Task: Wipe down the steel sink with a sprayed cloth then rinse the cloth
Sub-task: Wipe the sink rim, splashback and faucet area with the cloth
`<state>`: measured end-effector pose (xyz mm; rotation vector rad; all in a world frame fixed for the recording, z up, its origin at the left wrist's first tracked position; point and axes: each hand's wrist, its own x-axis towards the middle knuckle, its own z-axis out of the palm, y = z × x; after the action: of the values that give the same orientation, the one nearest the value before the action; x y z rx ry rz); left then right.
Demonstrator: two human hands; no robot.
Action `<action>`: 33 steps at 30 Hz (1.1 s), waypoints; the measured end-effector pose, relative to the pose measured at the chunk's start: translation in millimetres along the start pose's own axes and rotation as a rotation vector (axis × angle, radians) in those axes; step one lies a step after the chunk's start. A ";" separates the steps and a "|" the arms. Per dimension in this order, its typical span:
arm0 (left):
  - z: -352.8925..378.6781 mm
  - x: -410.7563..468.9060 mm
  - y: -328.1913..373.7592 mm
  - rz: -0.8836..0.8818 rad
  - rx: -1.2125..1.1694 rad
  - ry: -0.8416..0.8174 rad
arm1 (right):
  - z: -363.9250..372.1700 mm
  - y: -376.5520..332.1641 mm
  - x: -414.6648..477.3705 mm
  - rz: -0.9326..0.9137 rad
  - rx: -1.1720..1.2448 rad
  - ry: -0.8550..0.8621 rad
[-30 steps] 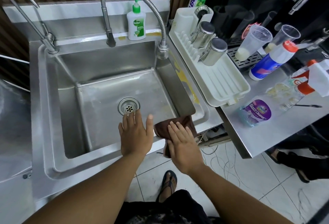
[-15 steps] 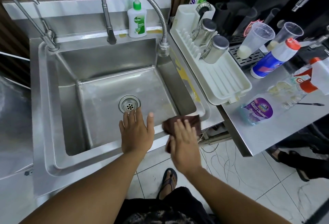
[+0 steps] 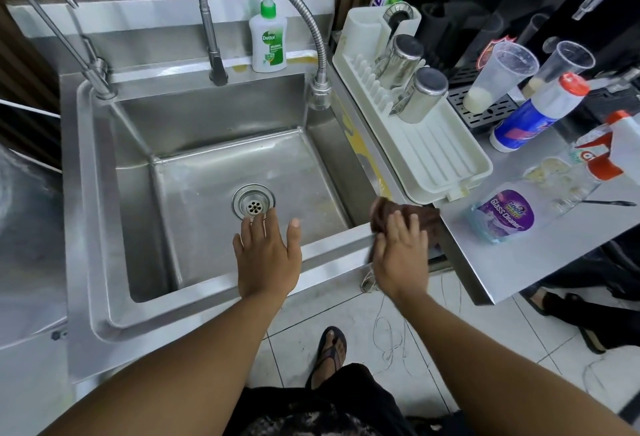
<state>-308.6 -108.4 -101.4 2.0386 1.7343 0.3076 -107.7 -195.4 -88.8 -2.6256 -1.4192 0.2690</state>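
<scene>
Steel sink point(image 3: 88, 200) rim: R hand point(image 3: 398, 257) flat on cloth point(image 3: 427, 217), L hand point(image 3: 266, 257) alongside, grips released; rack point(image 3: 446, 161) holds 2 cups point(image 3: 424, 94).

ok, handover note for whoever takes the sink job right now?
Left hand: open, flat on the steel sink's front rim, holding nothing.
Right hand: fingers straight, pressing the brown cloth onto the rim's front-right corner.
Clear glass-cleaner bottle lies on the steel counter to the right.
Done: cloth on the rim; extent wiped unclear.
Left: yellow stains along the right rim, then rinse cloth; flexible steel tap not running.
</scene>
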 end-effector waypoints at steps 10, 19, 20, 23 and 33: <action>-0.9 1.2 -0.2 0.011 -0.005 0.021 | 17.6 -32.3 -39.2 -0.533 -0.015 -0.099; 0.3 -0.1 0.2 -0.005 -0.007 0.000 | 4.9 6.3 -11.8 0.042 0.086 0.056; 0.2 -0.2 0.3 -0.004 -0.006 -0.001 | 11.7 -10.1 -24.5 -0.050 0.096 0.054; 0.3 1.5 0.1 -0.004 -0.004 0.000 | 31.8 -54.5 -62.3 -0.373 0.116 0.005; 1.8 1.7 -2.5 0.002 -0.006 -0.005 | -4.5 46.7 8.0 -0.079 0.021 0.008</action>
<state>-309.7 -106.8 -104.3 2.0348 1.7265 0.3077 -64.4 -214.2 -95.0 -2.5441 -1.5055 0.2620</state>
